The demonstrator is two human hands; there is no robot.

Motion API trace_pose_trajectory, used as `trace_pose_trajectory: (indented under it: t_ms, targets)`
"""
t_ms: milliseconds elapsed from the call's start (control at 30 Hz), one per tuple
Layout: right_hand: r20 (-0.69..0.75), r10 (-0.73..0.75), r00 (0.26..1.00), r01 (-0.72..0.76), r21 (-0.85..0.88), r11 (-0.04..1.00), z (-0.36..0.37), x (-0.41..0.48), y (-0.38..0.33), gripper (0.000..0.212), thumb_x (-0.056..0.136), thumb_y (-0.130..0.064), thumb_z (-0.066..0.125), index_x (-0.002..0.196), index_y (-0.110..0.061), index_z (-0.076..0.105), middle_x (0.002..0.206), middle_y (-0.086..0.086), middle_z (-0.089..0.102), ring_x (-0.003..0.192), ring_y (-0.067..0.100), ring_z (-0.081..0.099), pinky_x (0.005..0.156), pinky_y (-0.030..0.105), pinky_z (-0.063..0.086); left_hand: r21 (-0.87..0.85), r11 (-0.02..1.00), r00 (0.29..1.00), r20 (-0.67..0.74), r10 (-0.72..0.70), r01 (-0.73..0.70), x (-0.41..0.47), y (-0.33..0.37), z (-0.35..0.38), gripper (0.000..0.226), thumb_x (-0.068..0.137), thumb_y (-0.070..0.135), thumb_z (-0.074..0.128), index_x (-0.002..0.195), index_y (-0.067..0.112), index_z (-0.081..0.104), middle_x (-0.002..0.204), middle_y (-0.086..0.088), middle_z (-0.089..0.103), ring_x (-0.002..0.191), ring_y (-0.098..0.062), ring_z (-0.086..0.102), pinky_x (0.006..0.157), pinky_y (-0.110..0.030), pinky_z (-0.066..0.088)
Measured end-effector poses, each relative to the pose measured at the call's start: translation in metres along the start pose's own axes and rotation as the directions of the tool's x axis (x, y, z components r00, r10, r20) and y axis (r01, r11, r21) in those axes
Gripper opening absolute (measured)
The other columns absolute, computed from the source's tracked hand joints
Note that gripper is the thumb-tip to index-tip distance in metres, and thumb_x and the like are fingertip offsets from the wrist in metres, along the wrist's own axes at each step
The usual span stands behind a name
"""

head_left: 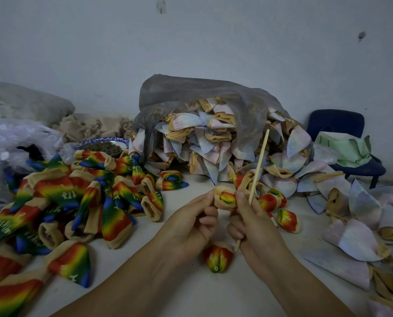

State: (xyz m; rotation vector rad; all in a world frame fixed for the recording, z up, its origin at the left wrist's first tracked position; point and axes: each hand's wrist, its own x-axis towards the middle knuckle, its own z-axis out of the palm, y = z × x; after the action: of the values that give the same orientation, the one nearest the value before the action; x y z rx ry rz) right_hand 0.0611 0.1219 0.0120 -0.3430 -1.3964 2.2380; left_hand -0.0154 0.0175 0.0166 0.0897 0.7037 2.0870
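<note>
Forearms extended forward, hands near together. Left hand (191,223) fingers pinch fabric piece (225,198); right hand (257,225) fingers grip stick (259,164).

Left part of the white work surface (140,239): a loose heap of rainbow-printed fabric cones (60,202) with beige cuffs, lying in mixed directions. Rear centre: a grey translucent plastic bag (191,94), open toward the camera, with pale inside-out fabric cones (213,143) spilling onto the surface and across to the right edge. Just left of that bag: a blue-rimmed plate (103,138) holding brown granules. Far left: a clear plastic bag (12,138). Rear right: a dark blue chair (335,122) carrying pale green cut pieces (344,149)
</note>
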Motion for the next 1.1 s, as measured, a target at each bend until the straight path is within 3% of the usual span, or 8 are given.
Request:
trace_pose_trajectory:
  t_ms: [167, 300, 433, 533, 633, 733, 933, 1100]
  targets:
    - [0.033, 0.015, 0.999, -0.014, -0.009, 1.000, -0.004, 0.000, 0.002, 0.025, 0.085, -0.035, 0.056, 0.094, -0.012, 0.052, 0.061, -0.002, 0.034, 0.042, 0.005, 0.023, 0.038, 0.017, 0.026, 0.101, 0.994, 0.998, 0.043, -0.039, 0.035, -0.003, 0.001, 0.001, 0.016, 0.082, 0.008, 0.058, 0.093, 0.002, 0.067, 0.068, -0.005, 0.055, 0.044, -0.006, 0.041, 0.037, -0.015, 0.034]
    - [-0.035, 0.025, 0.999, -0.022, 0.077, 0.997, -0.022, 0.009, -0.007, 0.025, 0.096, -0.030, 0.049, 0.088, -0.010, 0.061, 0.067, -0.001, 0.047, 0.040, 0.003, 0.024, 0.035, 0.015, 0.026, 0.313, 0.945, 0.995, -0.014, 0.098, -0.088, 0.000, 0.004, -0.006, 0.013, 0.094, 0.020, 0.057, 0.097, 0.008, 0.060, 0.070, -0.002, 0.055, 0.054, -0.007, 0.042, 0.048, -0.017, 0.036]
    - [-0.091, -0.115, 0.989, 0.091, -0.232, 0.968, -0.031, 0.008, -0.012, 0.025, 0.093, -0.040, 0.053, 0.087, -0.022, 0.069, 0.055, -0.007, 0.039, 0.041, 0.004, 0.026, 0.038, 0.018, 0.024, 0.317, 0.929, 0.978, -0.020, 0.210, -0.193, 0.000, 0.009, -0.009, 0.030, 0.078, 0.022, 0.069, 0.103, 0.008, 0.065, 0.079, -0.003, 0.059, 0.059, -0.006, 0.047, 0.052, -0.015, 0.042]
    - [0.054, -0.230, 0.972, 0.221, -0.549, 0.806, -0.023, 0.000, -0.005, 0.021, 0.079, -0.056, 0.057, 0.094, -0.044, 0.066, 0.066, -0.020, 0.050, 0.052, 0.000, 0.047, 0.046, 0.012, 0.037, 0.381, 0.906, 0.978, -0.023, 0.208, -0.184, 0.000, 0.008, -0.012, 0.038, 0.077, 0.020, 0.070, 0.112, 0.006, 0.065, 0.078, -0.004, 0.063, 0.057, -0.005, 0.049, 0.050, -0.017, 0.042]
    - [0.171, -0.329, 0.929, 0.342, -0.737, 0.583, -0.018, 0.001, 0.000, 0.014, 0.087, -0.041, 0.060, 0.100, -0.041, 0.063, 0.100, -0.016, 0.056, 0.083, -0.004, 0.057, 0.069, 0.009, 0.045, 0.479, 0.857, 0.975, -0.010, 0.221, -0.189, 0.001, 0.004, -0.015, 0.033, 0.076, 0.026, 0.069, 0.102, 0.006, 0.066, 0.069, -0.002, 0.061, 0.055, -0.005, 0.046, 0.049, -0.017, 0.039]
    - [0.226, -0.398, 0.889, 0.405, -0.795, 0.451, -0.018, 0.002, 0.002, 0.008, 0.090, -0.029, 0.061, 0.097, -0.029, 0.066, 0.100, -0.011, 0.055, 0.089, -0.001, 0.055, 0.075, 0.010, 0.044, 0.557, 0.807, 0.971, -0.009, 0.240, -0.195, 0.002, 0.002, -0.016, 0.033, 0.077, 0.032, 0.069, 0.096, 0.006, 0.066, 0.064, -0.002, 0.053, 0.052, -0.006, 0.042, 0.048, -0.017, 0.037]
    - [0.360, -0.481, 0.799, 0.487, -0.858, 0.166, -0.013, 0.002, 0.003, 0.012, 0.094, -0.021, 0.057, 0.088, -0.016, 0.065, 0.087, -0.010, 0.050, 0.083, -0.002, 0.049, 0.068, 0.005, 0.036, 0.665, 0.721, 0.961, -0.021, 0.277, -0.194, 0.005, 0.002, -0.019, 0.027, 0.096, 0.033, 0.057, 0.085, 0.010, 0.064, 0.060, 0.000, 0.049, 0.050, -0.007, 0.039, 0.048, -0.019, 0.034]
    - [0.425, -0.413, 0.806, 0.495, -0.866, 0.075, -0.012, 0.000, 0.001, 0.020, 0.095, -0.024, 0.054, 0.112, -0.020, 0.064, 0.105, -0.010, 0.050, 0.092, 0.001, 0.049, 0.071, 0.015, 0.043, 0.714, 0.675, 0.948, -0.050, 0.313, -0.185, 0.008, 0.001, -0.022, 0.033, 0.103, 0.033, 0.047, 0.084, 0.013, 0.065, 0.072, -0.005, 0.052, 0.060, -0.010, 0.042, 0.059, -0.024, 0.036]
